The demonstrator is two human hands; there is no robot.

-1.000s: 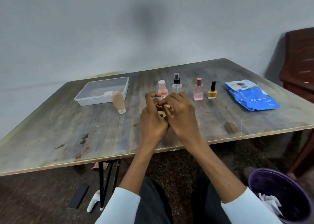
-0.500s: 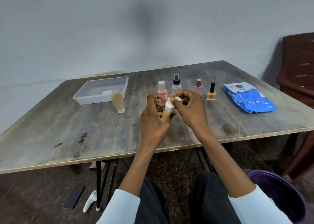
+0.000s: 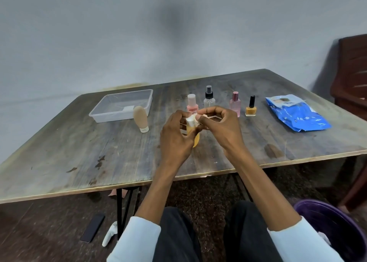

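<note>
Left hand (image 3: 176, 136) wraps the small orange plastic tube (image 3: 195, 141), fingers curled round its body, cap end up. Right hand (image 3: 222, 126) pinches the white cap (image 3: 191, 121) at the tube's top, thumb and forefinger tight on it and the other fingers arched over. Something pale sits at those fingertips, too blurred for me to name.

Surface: worn grey wooden table (image 3: 99, 152), stained, with pale trim on the near edge.

Room: plain grey wall behind. Dark brown chair (image 3: 353, 78) off the right edge. Purple plastic bin (image 3: 309, 212) on the floor by the right knee. Flat black slab (image 3: 92, 231) and small white object (image 3: 109, 236) on the floor below the near edge.

On the table:
- Clear plastic tray (image 3: 111, 119) toward the far left corner.
- Beige squeeze tube (image 3: 140, 117) standing on its pale lid, just in front of the tray.
- Row on the far side of the hands, left to right: pink bottle with pale top (image 3: 192, 105), clear spray bottle with black pump (image 3: 209, 99), pink glass bottle with rose top (image 3: 235, 105), yellow nail polish bottle with black top (image 3: 251, 110).
- Blue foil packet (image 3: 297, 115) lying flat toward the right edge.

Tube position: held off the surface above the table's middle, between that row and the near edge. Both hands close round it, and the cap end sits between the two thumbs. From my view the pink bottle shows directly behind the cap.
</note>
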